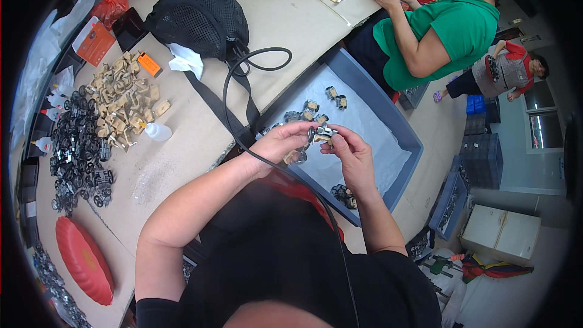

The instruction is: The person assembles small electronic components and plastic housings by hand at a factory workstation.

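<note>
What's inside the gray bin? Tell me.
Inside the bin: a white sheet with several toy cars on it. The left hand, right hand and held car hide part; the sheet covers the bottom.

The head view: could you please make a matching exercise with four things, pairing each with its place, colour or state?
1. Held car
2. Mesh bag
3. Big tray
4. Tan pile

A. Right of the black pile
B. Lined with a white sheet
C. Between left hand and right hand
D. Mainly black

Pairs: 1-C, 2-D, 3-B, 4-A
</note>
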Available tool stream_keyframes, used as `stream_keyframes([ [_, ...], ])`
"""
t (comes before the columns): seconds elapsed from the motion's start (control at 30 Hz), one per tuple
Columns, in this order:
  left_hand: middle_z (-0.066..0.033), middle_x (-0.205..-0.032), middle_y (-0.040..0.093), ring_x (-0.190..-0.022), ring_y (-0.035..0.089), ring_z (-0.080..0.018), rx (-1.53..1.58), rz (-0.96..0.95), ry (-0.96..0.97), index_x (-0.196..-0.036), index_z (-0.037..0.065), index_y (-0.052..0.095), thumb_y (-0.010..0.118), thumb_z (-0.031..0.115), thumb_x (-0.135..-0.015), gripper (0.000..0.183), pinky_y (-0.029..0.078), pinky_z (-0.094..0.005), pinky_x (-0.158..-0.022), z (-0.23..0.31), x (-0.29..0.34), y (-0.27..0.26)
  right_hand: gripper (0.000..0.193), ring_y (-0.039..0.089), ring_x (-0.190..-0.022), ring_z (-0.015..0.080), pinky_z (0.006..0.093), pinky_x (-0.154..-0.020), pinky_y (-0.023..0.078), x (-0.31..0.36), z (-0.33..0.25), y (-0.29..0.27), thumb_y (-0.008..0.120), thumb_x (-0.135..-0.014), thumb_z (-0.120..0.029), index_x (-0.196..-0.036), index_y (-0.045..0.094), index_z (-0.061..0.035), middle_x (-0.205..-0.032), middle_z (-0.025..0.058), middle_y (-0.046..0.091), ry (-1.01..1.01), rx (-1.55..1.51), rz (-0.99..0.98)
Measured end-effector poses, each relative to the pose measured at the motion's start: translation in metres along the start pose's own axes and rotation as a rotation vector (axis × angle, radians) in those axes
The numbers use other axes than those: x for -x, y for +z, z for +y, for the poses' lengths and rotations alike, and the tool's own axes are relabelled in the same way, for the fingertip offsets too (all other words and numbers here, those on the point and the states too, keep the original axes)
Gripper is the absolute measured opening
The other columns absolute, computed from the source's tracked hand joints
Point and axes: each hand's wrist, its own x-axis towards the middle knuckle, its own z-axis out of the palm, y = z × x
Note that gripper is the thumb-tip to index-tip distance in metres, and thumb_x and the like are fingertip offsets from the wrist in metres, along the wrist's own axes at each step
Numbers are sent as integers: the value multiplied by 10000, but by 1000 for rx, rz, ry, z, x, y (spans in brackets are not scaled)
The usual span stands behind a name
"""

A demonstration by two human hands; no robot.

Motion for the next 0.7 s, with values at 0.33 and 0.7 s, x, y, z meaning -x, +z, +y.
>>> stream_keyframes([
  [0.33, -12, -852, 549, -644, 445, -32, -67, 27, -9, -1130, 63, 492, 526, 248, -842, 344, 353, -168, -541, -9, 2, 4, 288, 567, -653, 124, 247, -612, 475, 3, 7, -6, 471, -875, -191, -1039, 505, 43, -816, 73, 572, 124, -22, 50],
  [0.7, -1, -786, 542, -642, 461, -36, -129, 14, 67, -1042, 64, 532, 535, 207, -832, 254, 348, -169, -514, -16, 0, -9, 351, 527, -699, 136, 274, -620, 440, -4, 2, -3, 408, -885, -302, -1021, 526, -1, -851, 79, 558, 129, 519, -44],
])
